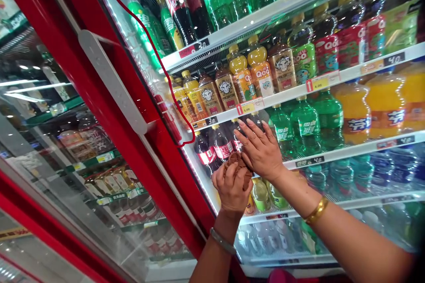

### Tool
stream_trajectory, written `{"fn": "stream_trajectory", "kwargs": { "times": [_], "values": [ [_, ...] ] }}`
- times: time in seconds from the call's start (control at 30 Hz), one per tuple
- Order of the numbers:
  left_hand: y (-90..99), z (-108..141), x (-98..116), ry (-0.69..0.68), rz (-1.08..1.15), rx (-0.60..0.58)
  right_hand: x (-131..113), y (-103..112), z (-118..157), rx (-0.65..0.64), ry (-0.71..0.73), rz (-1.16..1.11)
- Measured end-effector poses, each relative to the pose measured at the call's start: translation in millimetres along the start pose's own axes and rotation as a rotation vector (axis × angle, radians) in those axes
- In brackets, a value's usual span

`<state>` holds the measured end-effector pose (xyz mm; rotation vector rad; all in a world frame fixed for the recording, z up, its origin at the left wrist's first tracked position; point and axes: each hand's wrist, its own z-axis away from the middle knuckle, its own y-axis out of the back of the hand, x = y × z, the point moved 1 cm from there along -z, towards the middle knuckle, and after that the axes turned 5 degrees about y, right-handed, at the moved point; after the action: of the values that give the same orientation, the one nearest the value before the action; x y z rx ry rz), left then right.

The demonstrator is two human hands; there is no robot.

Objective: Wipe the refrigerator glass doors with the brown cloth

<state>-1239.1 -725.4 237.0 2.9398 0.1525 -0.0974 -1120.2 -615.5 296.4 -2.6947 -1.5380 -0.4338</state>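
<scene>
My left hand [231,192], with a pale bangle at the wrist, has its fingers curled over a bunched brown cloth [244,172]. My right hand [262,150], with a gold bangle, stretches out flat with its fingers apart, just right of the cloth. Both hands are in front of the drinks cooler's shelves; whether the right palm touches glass I cannot tell. Dark cola bottles [221,143] with red labels stand behind the hands, partly hidden by them. Green soda bottles [304,124] are to the right of my right hand.
A red door frame [162,159] with a long grey handle [111,82] slants along the left. Tilted white shelves [345,154] carry rows of bottles and price tags. A red cord [151,37] hangs down the cooler's left side. More stocked shelves show through glass at far left.
</scene>
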Motion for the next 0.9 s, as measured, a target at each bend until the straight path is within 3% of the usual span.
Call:
{"fn": "stream_trajectory", "kwargs": {
  "times": [0.1,0.2,0.27,0.37,0.53,0.6,0.67,0.8,0.9],
  "values": [
    [8.2,-31,-5,0.034,0.021,-0.021,0,0,0,-0.003,-0.004,0.013],
    [13.0,-89,-8,0.158,0.023,0.095,0,0,1,-0.027,-0.024,-0.018],
    [11.0,-112,-5,0.172,0.008,0.155,0,0,1,-0.041,-0.033,-0.042],
    [3.9,-101,4,0.154,-0.036,0.182,0,-1,0,-0.022,-0.038,-0.049],
    [0.2,-17,9,0.09,-0.033,0.039,0,-2,2,0.025,-0.013,-0.013],
    [4.8,-5,4,0.021,-0.021,-0.039,0,-2,3,0.014,-0.006,-0.003],
    [11.0,-18,-4,0.013,-0.009,-0.068,0,-2,4,0.003,-0.012,-0.01],
    [21.6,-77,-18,0.204,-0.038,0.068,0,-1,3,0.004,-0.016,-0.026],
    [20.6,-86,-10,0.244,-0.074,0.092,0,0,3,0.006,-0.009,-0.019]
  ]
}}
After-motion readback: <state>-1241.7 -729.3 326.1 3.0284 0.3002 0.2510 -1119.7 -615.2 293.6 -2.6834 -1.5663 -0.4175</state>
